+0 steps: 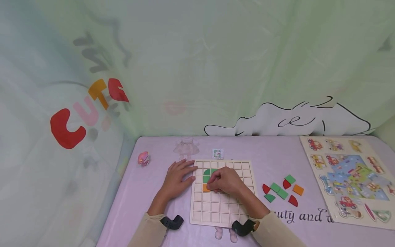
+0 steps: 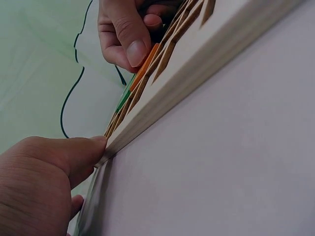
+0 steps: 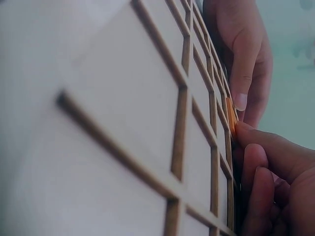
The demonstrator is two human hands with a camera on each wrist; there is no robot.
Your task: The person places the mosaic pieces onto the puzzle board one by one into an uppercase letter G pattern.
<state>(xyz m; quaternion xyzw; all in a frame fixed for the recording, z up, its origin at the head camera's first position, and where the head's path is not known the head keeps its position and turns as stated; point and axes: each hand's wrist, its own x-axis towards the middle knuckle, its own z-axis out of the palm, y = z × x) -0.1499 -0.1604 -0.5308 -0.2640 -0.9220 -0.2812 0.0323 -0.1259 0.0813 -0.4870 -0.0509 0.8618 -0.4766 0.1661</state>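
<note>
A wooden grid board (image 1: pixel 202 217) lies on the table, with green pieces (image 1: pixel 206 179) in its upper left cells. My right hand (image 1: pixel 226 180) pinches an orange square tile (image 1: pixel 205 188) with its thumb and fingers curled, just below the green pieces. In the left wrist view the orange tile (image 2: pixel 145 66) stands slightly above the cell ribs. My left hand (image 1: pixel 179 178) rests at the board's left edge with fingers extended; its thumb (image 2: pixel 91 147) touches the rim in the left wrist view. The right hand's fingers partly cover the tile and nearby cells.
Loose green, red and orange pieces (image 1: pixel 282 194) lie right of the board. A small patterned card (image 1: pixel 217 153) sits beyond its far edge. A pink figurine (image 1: pixel 143 158) stands at the back left. A picture puzzle board (image 1: pixel 321 181) occupies the right side.
</note>
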